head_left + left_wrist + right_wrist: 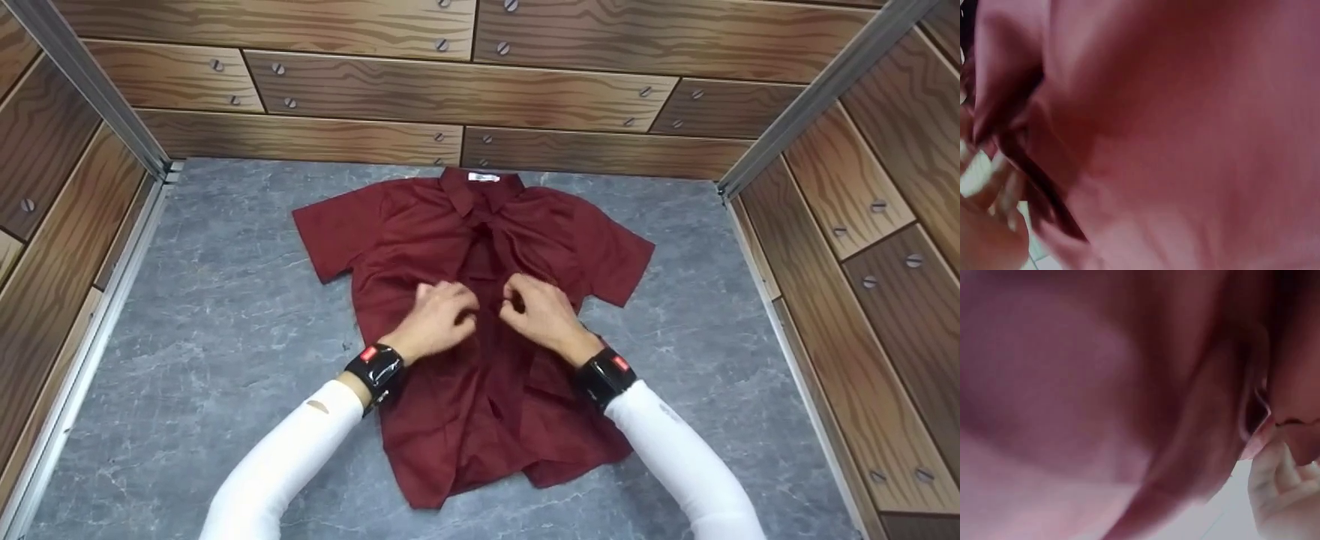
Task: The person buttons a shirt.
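Note:
A dark red short-sleeved shirt [409, 225] lies face up, its collar at the far side and its front parted down the middle. My left hand [435, 319] is over the left front panel with fingers bent. In the left wrist view its fingers [1002, 185] pinch a gathered fold of cloth, blurred. Across the opening, my right hand [546, 315] is over the right front panel, fingers curled. The right wrist view has this hand [1283, 492] gripping the shirt's edge at the lower right, partly cut off by the frame.
The shirt is spread on a grey marbled tabletop [225, 337]. Wood-patterned panels [375, 82] wall the back and both sides, with metal rails [825, 112] at the corners. Black bands [604, 375] circle both wrists, above white sleeves [292, 442].

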Demonstrator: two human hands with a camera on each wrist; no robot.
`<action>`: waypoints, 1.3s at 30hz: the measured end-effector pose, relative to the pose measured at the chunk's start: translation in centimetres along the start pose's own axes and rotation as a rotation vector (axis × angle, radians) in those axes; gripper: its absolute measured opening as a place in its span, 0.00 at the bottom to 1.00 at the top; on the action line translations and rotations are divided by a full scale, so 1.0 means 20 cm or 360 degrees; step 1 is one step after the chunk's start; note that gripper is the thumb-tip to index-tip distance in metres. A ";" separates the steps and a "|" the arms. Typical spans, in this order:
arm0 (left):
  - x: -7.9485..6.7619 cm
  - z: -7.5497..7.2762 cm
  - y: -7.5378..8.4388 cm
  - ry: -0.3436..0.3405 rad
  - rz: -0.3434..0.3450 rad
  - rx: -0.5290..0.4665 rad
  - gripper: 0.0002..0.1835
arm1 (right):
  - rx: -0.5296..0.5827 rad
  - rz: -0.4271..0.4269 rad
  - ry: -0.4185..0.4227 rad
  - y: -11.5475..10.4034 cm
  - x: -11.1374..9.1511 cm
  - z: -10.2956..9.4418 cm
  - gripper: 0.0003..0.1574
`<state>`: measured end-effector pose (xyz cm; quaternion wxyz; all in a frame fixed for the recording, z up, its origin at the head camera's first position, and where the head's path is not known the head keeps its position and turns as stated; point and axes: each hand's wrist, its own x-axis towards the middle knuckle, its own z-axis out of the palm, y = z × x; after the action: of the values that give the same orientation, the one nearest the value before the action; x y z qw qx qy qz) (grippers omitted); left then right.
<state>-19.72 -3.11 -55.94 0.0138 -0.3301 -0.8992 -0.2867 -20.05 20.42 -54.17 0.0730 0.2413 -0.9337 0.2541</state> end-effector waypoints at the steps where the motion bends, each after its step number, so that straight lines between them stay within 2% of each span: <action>1: 0.00 0.01 0.01 -0.0068 0.0070 -0.0058 0.13 | 0.0063 0.0008 -0.0033 -0.01 0.00 0.00 0.06; 4: -0.02 0.02 0.01 -0.0277 0.0249 -0.0141 0.13 | 0.0236 -0.0051 -0.0226 -0.03 -0.01 -0.01 0.07; 7: -0.04 0.02 -0.01 -0.0385 0.0329 -0.0141 0.13 | 0.0369 -0.0152 -0.0556 -0.04 -0.02 -0.02 0.05; 9: -0.05 0.02 -0.04 -0.0350 0.0319 -0.0138 0.15 | 0.0407 -0.0188 -0.0729 -0.04 -0.02 -0.03 0.07; 11: -0.05 0.01 -0.08 -0.0218 0.0284 -0.0139 0.16 | 0.0439 -0.0149 -0.0779 -0.02 -0.01 -0.05 0.12; 13: -0.06 -0.01 -0.12 0.0002 0.0211 -0.0097 0.16 | 0.0452 -0.0047 -0.0660 0.02 0.01 -0.07 0.15; 15: -0.06 -0.03 -0.17 0.0217 0.0082 -0.0021 0.15 | 0.0401 0.0058 -0.0414 0.07 0.02 -0.08 0.14; 17: -0.08 -0.06 -0.22 0.0335 -0.0156 0.0045 0.15 | 0.0292 0.0176 -0.0195 0.13 0.03 -0.10 0.12; 18: -0.09 -0.07 -0.24 0.0339 -0.0289 0.0077 0.17 | 0.0206 0.0227 -0.0130 0.16 0.04 -0.11 0.13; 19: -0.10 -0.09 -0.26 0.0305 -0.0416 0.0101 0.20 | 0.0110 0.0268 -0.0101 0.18 0.04 -0.12 0.14; 20: -0.11 -0.09 -0.27 0.0241 -0.0539 0.0109 0.25 | 0.0023 0.0321 -0.0130 0.21 0.04 -0.12 0.18; 21: -0.13 -0.10 -0.29 0.0158 -0.0643 0.0103 0.30 | -0.0056 0.0369 -0.0201 0.23 0.03 -0.13 0.24; 23: -0.15 -0.12 -0.33 -0.0020 -0.0771 0.0118 0.42 | -0.0164 0.0450 -0.0418 0.26 0.01 -0.13 0.37; 26: -0.16 -0.14 -0.38 -0.0243 -0.0828 0.0139 0.54 | -0.0265 0.0513 -0.0722 0.27 -0.01 -0.12 0.53; 30: -0.14 -0.20 -0.47 -0.0424 -0.0810 0.0144 0.61 | -0.0309 0.0546 -0.0910 0.23 -0.03 -0.10 0.59; 34: -0.09 -0.28 -0.53 -0.0575 -0.0814 0.0117 0.64 | -0.0265 0.0504 -0.0955 0.18 -0.05 -0.11 0.62; 36: -0.07 -0.31 -0.55 -0.0632 -0.0828 0.0111 0.64 | -0.0213 0.0471 -0.0892 0.18 -0.06 -0.12 0.61; 39: -0.06 -0.33 -0.55 -0.0662 -0.0840 0.0097 0.64 | -0.0157 0.0498 -0.0716 0.22 -0.07 -0.15 0.54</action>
<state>-26.46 -14.05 -56.12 -0.2348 -0.1369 -0.9454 -0.1799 -20.99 25.76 -53.85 -0.1646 0.1407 -0.9636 0.1566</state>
